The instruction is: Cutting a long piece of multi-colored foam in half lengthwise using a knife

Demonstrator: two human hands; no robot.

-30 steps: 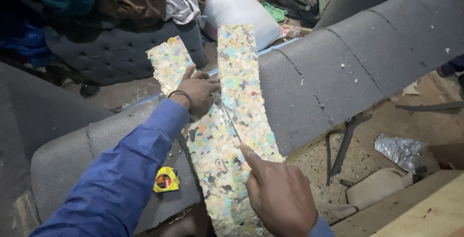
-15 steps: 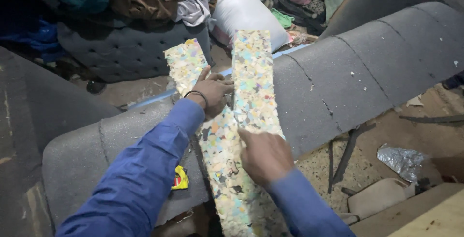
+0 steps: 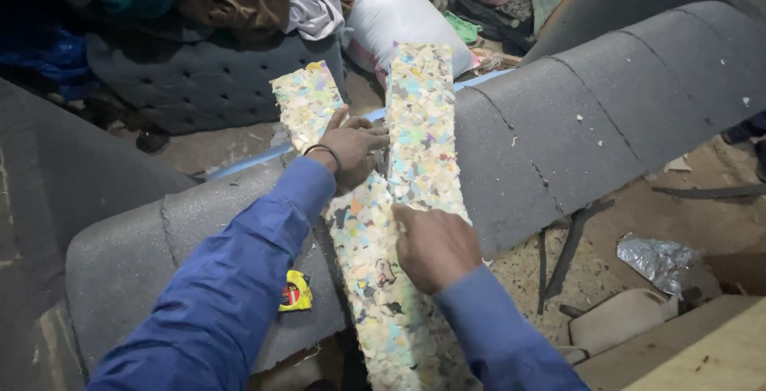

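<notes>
Head camera looks down at two speckled foam strips point(image 3: 419, 136) lying side by side over a gray padded sofa arm point(image 3: 574, 136). Left hand point(image 3: 351, 148) presses flat on one strip; right hand point(image 3: 435, 247), nearer, curls down on the other. Both seem laid on, not yet fixed. One yellow tape measure point(image 3: 295, 291) sits below.

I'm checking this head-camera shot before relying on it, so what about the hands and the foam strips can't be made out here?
- Right hand: fingertips curl under against the right foam strip; whether it holds anything is hidden.
- Left hand: covers the gap between the strips, so whether they join there is hidden.
- Left foam strip: its lower run is under the blue sleeve.
- Yellow object: partly behind the sleeve; its kind is unclear.
</notes>
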